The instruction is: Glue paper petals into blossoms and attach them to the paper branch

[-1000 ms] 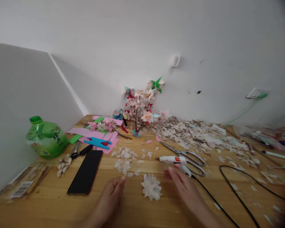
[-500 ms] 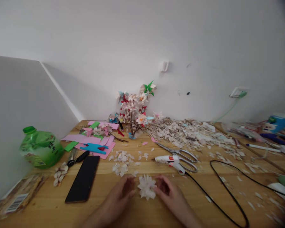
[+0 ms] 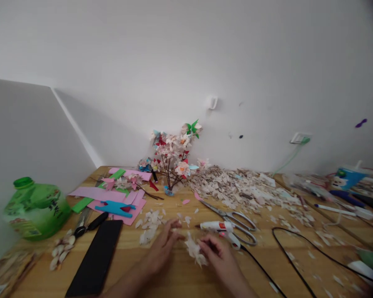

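Note:
A white paper flower (image 3: 195, 251) is lifted a little off the wooden table (image 3: 180, 281), tilted on its side. My right hand (image 3: 217, 255) pinches it from the right. My left hand (image 3: 163, 250) reaches toward it from the left with fingers stretched out, its fingertips close to the petals. Loose white petals (image 3: 149, 221) lie just beyond my left hand. A white glue gun (image 3: 219, 227) lies just past my right hand, with scissors (image 3: 233, 216) beside it.
A black phone (image 3: 96, 258) lies at left, a green bottle (image 3: 34, 209) at far left. Coloured paper sheets (image 3: 112, 196) and a paper-flower bouquet (image 3: 174, 155) sit near the wall. Paper scraps (image 3: 245, 186) cover the right; a black cord (image 3: 298, 248) loops there.
Both hands closed in on the flower from its sides, and the right hand has picked it up off the table and tilted it. The camera view has shifted to the right.

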